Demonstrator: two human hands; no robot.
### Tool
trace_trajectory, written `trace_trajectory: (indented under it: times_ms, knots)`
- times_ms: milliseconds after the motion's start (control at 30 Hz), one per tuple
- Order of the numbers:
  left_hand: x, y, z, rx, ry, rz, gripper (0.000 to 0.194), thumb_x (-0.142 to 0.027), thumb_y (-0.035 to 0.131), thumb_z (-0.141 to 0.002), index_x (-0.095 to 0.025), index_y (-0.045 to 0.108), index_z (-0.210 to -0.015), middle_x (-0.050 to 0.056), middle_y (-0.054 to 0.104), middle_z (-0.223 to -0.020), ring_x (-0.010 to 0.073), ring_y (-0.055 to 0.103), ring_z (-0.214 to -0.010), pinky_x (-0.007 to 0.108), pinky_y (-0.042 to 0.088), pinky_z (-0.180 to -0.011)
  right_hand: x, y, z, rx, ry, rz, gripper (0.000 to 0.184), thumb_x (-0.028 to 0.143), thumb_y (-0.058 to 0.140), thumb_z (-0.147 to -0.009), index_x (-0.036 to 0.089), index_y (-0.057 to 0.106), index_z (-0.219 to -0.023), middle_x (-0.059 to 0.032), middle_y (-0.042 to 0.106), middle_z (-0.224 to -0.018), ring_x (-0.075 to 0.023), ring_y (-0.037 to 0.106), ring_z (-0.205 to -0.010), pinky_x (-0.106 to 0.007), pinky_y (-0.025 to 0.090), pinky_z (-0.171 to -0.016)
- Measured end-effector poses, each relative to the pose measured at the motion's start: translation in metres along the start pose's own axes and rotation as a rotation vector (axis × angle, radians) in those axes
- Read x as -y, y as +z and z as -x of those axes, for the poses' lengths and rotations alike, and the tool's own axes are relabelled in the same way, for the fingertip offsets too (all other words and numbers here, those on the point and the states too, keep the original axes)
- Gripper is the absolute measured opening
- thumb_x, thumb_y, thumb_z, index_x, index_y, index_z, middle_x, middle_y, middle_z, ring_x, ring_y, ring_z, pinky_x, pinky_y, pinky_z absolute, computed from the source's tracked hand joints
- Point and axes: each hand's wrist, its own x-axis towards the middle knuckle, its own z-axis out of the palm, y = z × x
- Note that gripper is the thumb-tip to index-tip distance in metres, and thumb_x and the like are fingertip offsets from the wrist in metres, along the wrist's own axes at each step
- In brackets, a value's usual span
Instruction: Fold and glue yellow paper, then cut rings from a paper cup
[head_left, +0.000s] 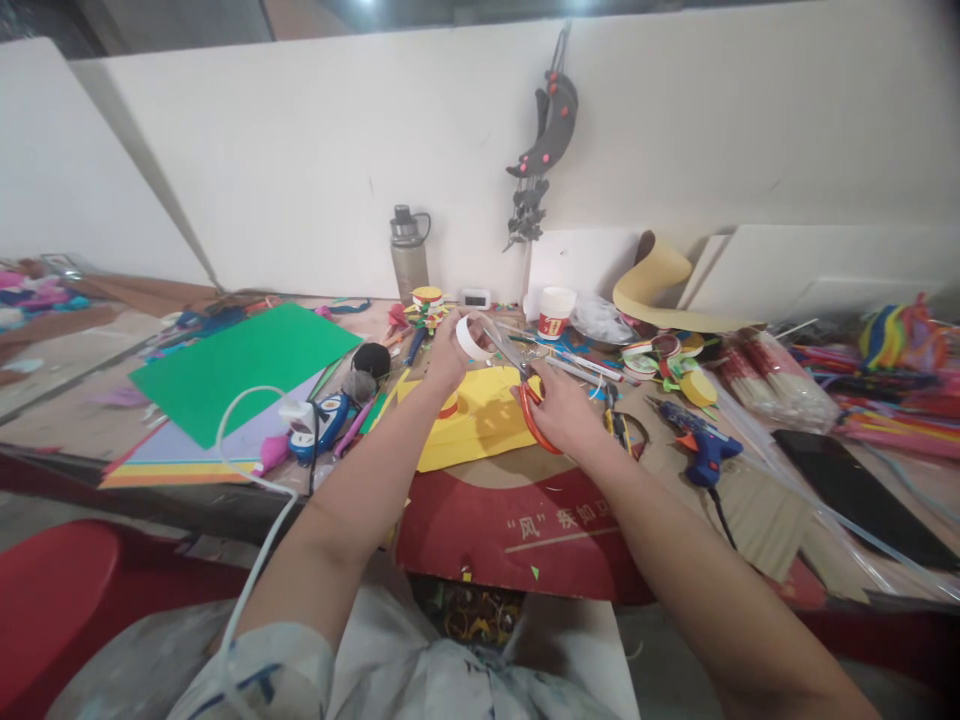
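Note:
My left hand [448, 352] is closed on a white paper ring [472, 338], held up above the work surface. In my right hand [561, 402] is a pair of scissors with orange handles [534, 420]. Their blades [504, 345] point up and left, with the tips close to the ring; whether they touch it I cannot tell. Beneath both hands lies a yellow sheet [480, 440], and a small yellow and red piece [448, 405] rests on it near my left wrist.
A blue glue gun [701, 445] and a black phone [862, 495] lie at the right. Green paper [247, 365] spreads out at the left. Along the back stand a bottle [409, 255] and a paper cup [556, 312]. A white cord [259, 560] hangs by my left arm.

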Motion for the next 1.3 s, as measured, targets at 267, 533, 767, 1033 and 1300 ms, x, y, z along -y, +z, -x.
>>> trace_trajectory:
  times_ms: [267,533,767,1033,1300]
  knots:
    - [0.001,-0.005,-0.001,0.055,0.088,-0.128,0.03,-0.025,0.091,-0.083,-0.023,0.061,-0.088,-0.004,0.067,-0.075,0.0107,0.062,-0.061,0.023,0.051,-0.062,-0.002,0.0,-0.002,0.045,0.033,0.042,0.041,0.038,0.054,-0.104,0.016,0.068,-0.136,-0.0161,0.079,-0.109,-0.0305,0.07,-0.093,-0.036,0.048,-0.081]
    - [0.0,0.0,0.001,0.029,0.024,-0.145,0.031,-0.025,0.092,-0.081,-0.021,0.062,-0.08,-0.004,0.062,-0.067,0.0101,0.057,-0.058,0.023,0.049,-0.06,0.003,-0.002,-0.003,0.075,0.066,0.073,0.039,0.03,0.052,-0.105,0.015,0.067,-0.138,-0.0174,0.082,-0.114,-0.0335,0.075,-0.102,-0.037,0.048,-0.083]
    - [-0.005,0.008,0.005,0.015,0.005,-0.12,0.032,-0.021,0.091,-0.082,-0.02,0.06,-0.076,-0.006,0.059,-0.063,0.008,0.056,-0.055,0.021,0.045,-0.057,0.007,-0.004,-0.002,0.09,0.087,0.105,0.039,0.029,0.052,-0.106,0.016,0.068,-0.139,-0.0171,0.082,-0.115,-0.033,0.075,-0.104,-0.037,0.049,-0.084]
    - [-0.004,0.002,0.003,0.085,0.028,-0.137,0.039,-0.033,0.095,-0.081,-0.019,0.059,-0.077,-0.005,0.059,-0.062,0.0086,0.054,-0.054,0.021,0.042,-0.054,0.004,-0.001,-0.003,0.085,0.082,0.128,0.039,0.033,0.051,-0.108,0.016,0.067,-0.139,-0.0165,0.082,-0.114,-0.0327,0.075,-0.103,-0.036,0.049,-0.084]
    - [0.004,-0.005,-0.005,0.1,0.06,-0.096,0.049,-0.042,0.102,-0.071,-0.018,0.06,-0.078,-0.005,0.06,-0.063,0.009,0.057,-0.055,0.023,0.047,-0.057,0.001,0.001,-0.003,0.077,0.069,0.13,0.038,0.035,0.05,-0.109,0.016,0.068,-0.136,-0.0169,0.082,-0.112,-0.0324,0.075,-0.104,-0.036,0.047,-0.083]
